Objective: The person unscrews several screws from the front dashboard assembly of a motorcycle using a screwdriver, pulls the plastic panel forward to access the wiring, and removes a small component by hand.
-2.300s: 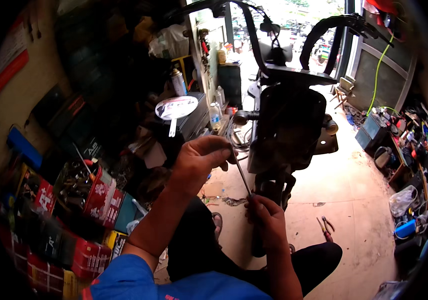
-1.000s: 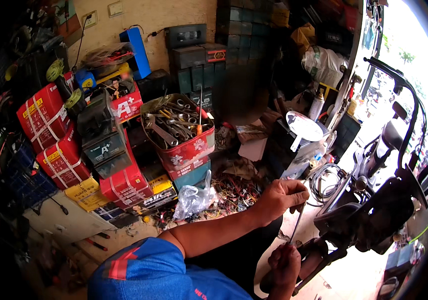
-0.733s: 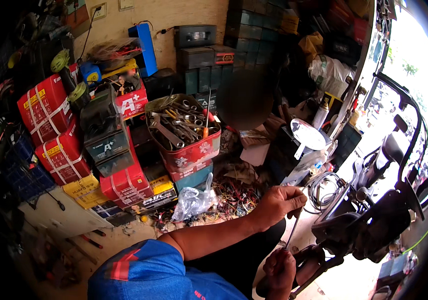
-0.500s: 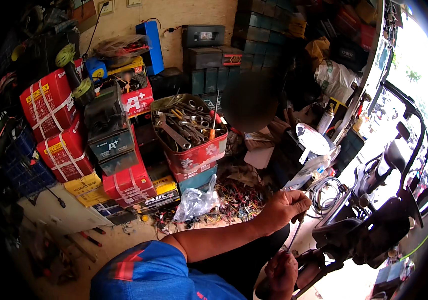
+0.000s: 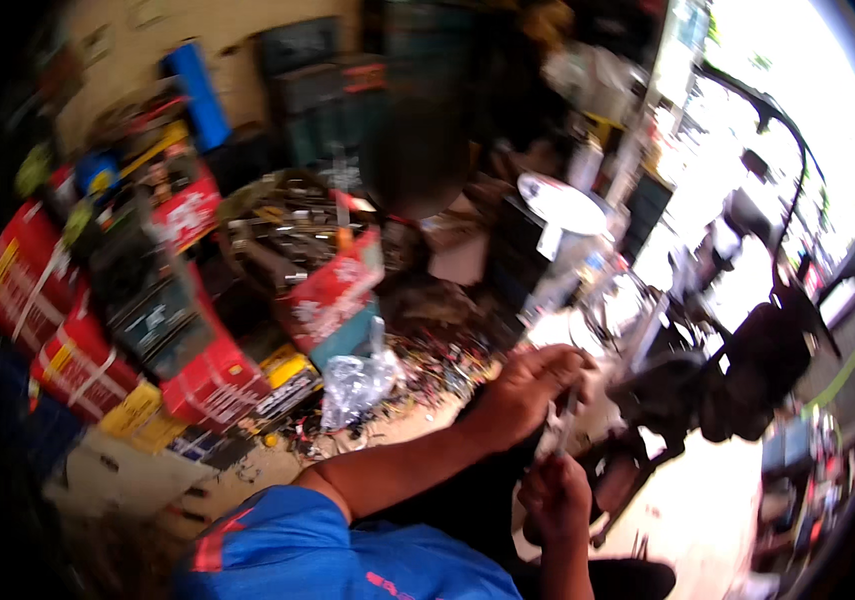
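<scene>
The picture is blurred. My left hand is closed, fingertips pinched on the upper end of a thin metal rod. Below it, my right hand is closed round the rod's lower end. Just right of both hands stands the dark frame of a two-wheeled vehicle, with curved tubes rising toward the bright doorway. I cannot make out whether the rod touches it.
Red boxes and a red bin of wrenches are piled at left. A plastic bag and tangled wires lie on the floor. A white round object rests beside the doorway. More clutter lines the lower right.
My view swung left from the doorway to the piles, and in the last half second turns slightly back right, blurring everything. Both hands keep hold of the rod.
</scene>
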Demonstrator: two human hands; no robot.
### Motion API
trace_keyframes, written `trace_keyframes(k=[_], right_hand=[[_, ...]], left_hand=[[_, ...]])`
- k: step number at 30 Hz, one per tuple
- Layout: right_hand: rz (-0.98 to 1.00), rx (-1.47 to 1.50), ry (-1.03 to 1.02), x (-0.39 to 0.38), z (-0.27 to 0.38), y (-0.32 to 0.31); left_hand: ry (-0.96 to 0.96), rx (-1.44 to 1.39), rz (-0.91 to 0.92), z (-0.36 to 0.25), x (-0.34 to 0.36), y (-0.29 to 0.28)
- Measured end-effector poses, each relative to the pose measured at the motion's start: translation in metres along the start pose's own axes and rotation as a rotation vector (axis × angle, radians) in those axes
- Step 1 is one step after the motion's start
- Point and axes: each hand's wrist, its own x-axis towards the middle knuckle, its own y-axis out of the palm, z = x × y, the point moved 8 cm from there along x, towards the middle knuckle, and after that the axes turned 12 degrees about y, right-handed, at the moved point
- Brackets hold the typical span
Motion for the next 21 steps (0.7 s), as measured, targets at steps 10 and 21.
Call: trace_keyframes(k=[10, 21], right_hand=[[0.129, 0.247, 0.1, -0.011, -0.02, -0.005], [0.079, 0.329, -0.013, -0.031, -0.001, -0.027]], left_hand=[[-0.105, 0.059, -0.082, 0.017, 0.0, 0.018], [-0.142, 0.129, -0.105, 0.046, 0.02, 0.043]])
